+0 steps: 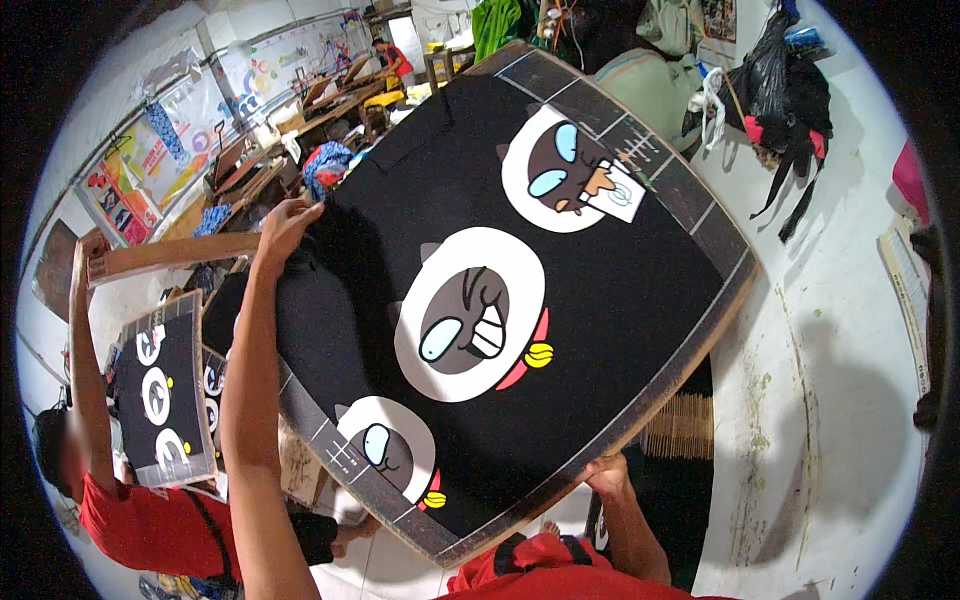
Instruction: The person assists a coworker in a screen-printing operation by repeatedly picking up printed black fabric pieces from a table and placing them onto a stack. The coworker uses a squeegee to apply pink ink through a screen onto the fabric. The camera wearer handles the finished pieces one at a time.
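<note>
A large board [660, 300] with a worn dark border fills the middle of the view, covered in black fabric and printed with three white, grey-faced cartoon characters [470, 310] with light-blue eyes. My left hand [288, 222] is raised at its upper left edge, fingers curled onto it. My right hand [606, 474] grips the lower right edge from below, its fingers mostly hidden behind the board. The board is held at a slant, with my red shirt [580, 585] below it.
A co-worker in red [150, 530] raises an arm to a wooden bar [170, 255] at left, near similar printed boards [160, 390]. Another person [393, 62] is among cluttered tables behind. Black bags [775, 110] hang on the right; stacked brown panels [670, 430] lie beneath.
</note>
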The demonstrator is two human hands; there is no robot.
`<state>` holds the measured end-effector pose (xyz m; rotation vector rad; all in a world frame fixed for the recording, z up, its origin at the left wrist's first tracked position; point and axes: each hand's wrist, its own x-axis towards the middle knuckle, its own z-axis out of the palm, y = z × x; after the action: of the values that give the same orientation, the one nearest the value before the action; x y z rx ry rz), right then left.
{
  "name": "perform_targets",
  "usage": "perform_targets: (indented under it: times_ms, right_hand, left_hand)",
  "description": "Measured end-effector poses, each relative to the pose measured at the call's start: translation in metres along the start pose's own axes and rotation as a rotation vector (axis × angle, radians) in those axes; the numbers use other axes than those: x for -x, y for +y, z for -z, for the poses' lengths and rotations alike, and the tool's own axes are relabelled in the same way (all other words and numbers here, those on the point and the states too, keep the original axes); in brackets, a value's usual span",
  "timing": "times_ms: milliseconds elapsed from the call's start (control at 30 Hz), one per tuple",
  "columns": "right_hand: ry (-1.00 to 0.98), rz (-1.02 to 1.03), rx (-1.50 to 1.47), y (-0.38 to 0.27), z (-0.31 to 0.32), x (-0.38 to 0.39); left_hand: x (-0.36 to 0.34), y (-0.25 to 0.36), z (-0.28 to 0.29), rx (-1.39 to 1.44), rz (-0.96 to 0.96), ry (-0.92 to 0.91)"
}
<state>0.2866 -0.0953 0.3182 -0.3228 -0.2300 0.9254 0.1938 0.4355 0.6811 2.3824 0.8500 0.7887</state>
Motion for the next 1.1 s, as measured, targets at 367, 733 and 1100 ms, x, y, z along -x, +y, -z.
perform_targets:
  times_ms: [367,733,1100]
  right_hand:
    - [0.081,0.15,0.008,0.035,0.012,0.003]
    - [-0.074,-0.888,1.332,0.024,-0.144,0.061]
    - [0.14,-0.358,2.331,-0.042,-0.261,-0.093]
  left_hand:
    - [-0.034,0.059,-0.009,0.299,-0.044,-0.126]
    - [0.087,0.152,-0.034,0.171,-0.593,-0.231]
    - [0.128,0.127,-0.189,0.304,-1.485,-0.446]
